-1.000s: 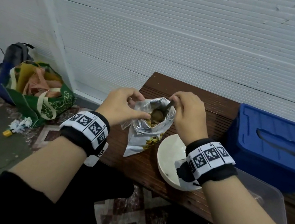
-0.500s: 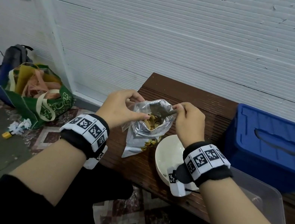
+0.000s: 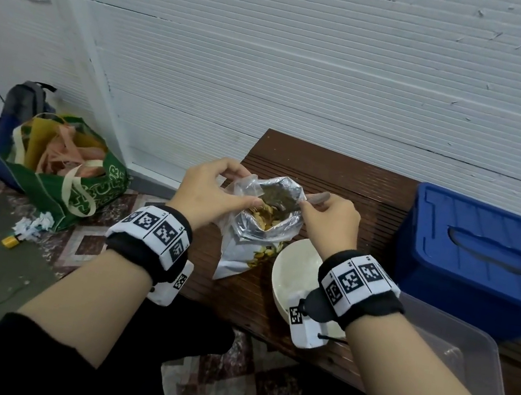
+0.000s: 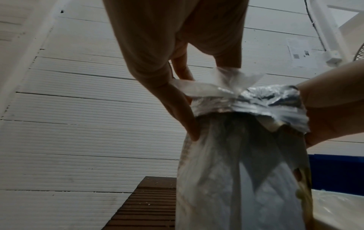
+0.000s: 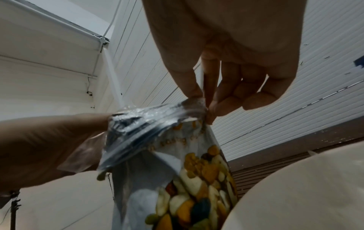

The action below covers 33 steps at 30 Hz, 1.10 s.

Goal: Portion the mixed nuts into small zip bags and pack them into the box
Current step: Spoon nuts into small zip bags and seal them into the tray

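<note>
A silver foil nut bag (image 3: 253,251) stands upright on the brown table (image 3: 326,174), its mouth open and nuts (image 3: 263,215) showing inside. My left hand (image 3: 246,191) grips the bag's left rim together with a small clear zip bag (image 4: 212,88). My right hand (image 3: 306,203) pinches a spoon (image 3: 320,195) at the bag's right rim. The spoon's handle sticks out to the right and its bowl lies inside the mouth. The right wrist view shows the printed nut picture on the bag (image 5: 197,179) and my fingers (image 5: 214,105) at its rim.
A white bowl (image 3: 291,272) sits right of the bag, under my right wrist. A blue lidded box (image 3: 484,264) stands at the right, with a clear plastic container (image 3: 453,356) in front of it. A green bag (image 3: 58,168) lies on the floor at left.
The spoon has tipped from nearly upright to low across the bag's mouth, handle now pointing right. My right hand has shifted right and down a little. The left hand keeps its grip.
</note>
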### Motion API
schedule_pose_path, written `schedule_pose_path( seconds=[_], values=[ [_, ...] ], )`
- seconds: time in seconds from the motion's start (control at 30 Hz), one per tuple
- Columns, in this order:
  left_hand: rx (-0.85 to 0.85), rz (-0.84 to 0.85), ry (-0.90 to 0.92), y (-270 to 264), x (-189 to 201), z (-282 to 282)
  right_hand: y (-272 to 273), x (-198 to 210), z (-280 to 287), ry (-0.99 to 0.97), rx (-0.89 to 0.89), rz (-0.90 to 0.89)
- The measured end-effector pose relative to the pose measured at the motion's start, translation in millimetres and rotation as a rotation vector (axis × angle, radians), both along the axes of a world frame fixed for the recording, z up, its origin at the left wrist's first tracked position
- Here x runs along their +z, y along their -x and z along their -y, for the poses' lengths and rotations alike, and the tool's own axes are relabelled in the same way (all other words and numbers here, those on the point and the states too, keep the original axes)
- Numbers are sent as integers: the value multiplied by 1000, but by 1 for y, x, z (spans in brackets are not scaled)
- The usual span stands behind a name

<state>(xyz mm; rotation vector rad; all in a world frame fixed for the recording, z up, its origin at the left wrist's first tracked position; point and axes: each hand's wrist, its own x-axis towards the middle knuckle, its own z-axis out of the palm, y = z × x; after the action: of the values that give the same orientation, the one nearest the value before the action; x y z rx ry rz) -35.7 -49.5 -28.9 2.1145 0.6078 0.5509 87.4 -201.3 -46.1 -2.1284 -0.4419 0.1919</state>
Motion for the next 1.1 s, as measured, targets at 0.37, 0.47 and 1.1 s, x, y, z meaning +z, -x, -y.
schedule_pose_path(
  seconds=[0.37, 0.47, 1.1],
  values=[
    [15, 2, 39, 0, 1, 7, -5, 8, -2, -3, -21, -13],
    [10, -20, 52, -1, 1, 5, -6, 8, -2, 7, 16, 3],
    [-177, -172, -230, 0, 21, -4, -1, 20, 3, -24, -91, 100]
  ],
)
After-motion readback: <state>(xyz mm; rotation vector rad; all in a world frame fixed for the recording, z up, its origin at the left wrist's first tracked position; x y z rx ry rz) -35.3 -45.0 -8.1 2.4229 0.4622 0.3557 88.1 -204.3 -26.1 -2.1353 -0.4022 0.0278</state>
